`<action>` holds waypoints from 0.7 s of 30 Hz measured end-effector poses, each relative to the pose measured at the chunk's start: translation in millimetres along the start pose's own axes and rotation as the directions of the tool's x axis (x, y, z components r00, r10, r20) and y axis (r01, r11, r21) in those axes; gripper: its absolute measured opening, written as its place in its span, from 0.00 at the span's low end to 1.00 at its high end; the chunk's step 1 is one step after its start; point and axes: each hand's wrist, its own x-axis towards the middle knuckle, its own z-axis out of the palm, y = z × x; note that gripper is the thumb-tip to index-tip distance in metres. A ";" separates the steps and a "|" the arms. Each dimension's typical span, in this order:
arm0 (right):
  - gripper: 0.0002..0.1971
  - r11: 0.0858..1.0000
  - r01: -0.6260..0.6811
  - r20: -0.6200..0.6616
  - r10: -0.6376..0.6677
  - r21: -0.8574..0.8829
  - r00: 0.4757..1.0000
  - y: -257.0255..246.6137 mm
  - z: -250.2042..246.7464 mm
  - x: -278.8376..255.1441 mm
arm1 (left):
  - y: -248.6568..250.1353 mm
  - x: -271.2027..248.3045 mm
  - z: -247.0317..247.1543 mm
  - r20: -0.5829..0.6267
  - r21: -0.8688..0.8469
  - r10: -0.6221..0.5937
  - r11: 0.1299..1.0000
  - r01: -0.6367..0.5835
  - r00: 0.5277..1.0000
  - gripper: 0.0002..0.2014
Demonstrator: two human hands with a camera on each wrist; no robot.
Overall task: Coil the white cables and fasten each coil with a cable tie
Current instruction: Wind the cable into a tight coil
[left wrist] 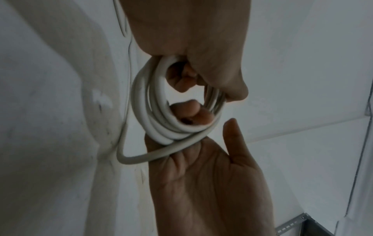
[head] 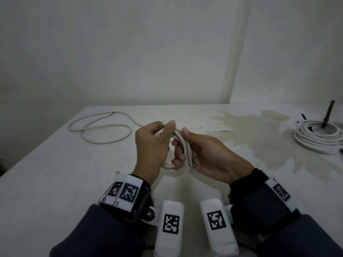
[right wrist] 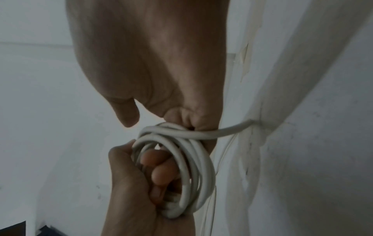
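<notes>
Now both hands, left (head: 151,145) and right (head: 202,154), grip smooth round white cable coil (head: 182,145); loose tail (head: 104,127) on table (head: 55,173).

the white table (head: 55,164) has a brownish stain (head: 259,130) at right. on it lie a loose white cable (head: 104,130) and a coiled cable bundle (head: 319,140).

The cable (head: 182,145) at centre frame is off-white. The table (head: 55,164) is white with a tan stain (head: 259,138) at right. The finished coil (head: 318,140) at far right is bright white around a black rod (head: 328,114). Lower frame: dark grey sleeves (head: 96,232), and white wrist blocks (head: 170,225) bearing black-and-white square codes.
</notes>
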 end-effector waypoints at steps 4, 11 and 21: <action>0.19 1.000 0.029 0.059 -0.028 -0.012 0.998 -0.3 0.5 -1.0 | 0.1 -1.1 0.6 0.015 -0.024 -0.004 1.000 0.004 1.000 0.18; 0.17 0.979 0.181 -0.164 -0.164 0.090 0.973 0.3 -4.2 6.5 | -0.5 2.5 5.5 0.165 -0.055 -0.148 0.986 0.159 0.975 0.17; 0.17 0.804 0.394 -0.249 -0.311 0.445 0.917 -9.1 -8.3 5.8 | -3.1 -6.6 5.3 0.433 0.220 -0.728 0.658 0.721 0.532 0.32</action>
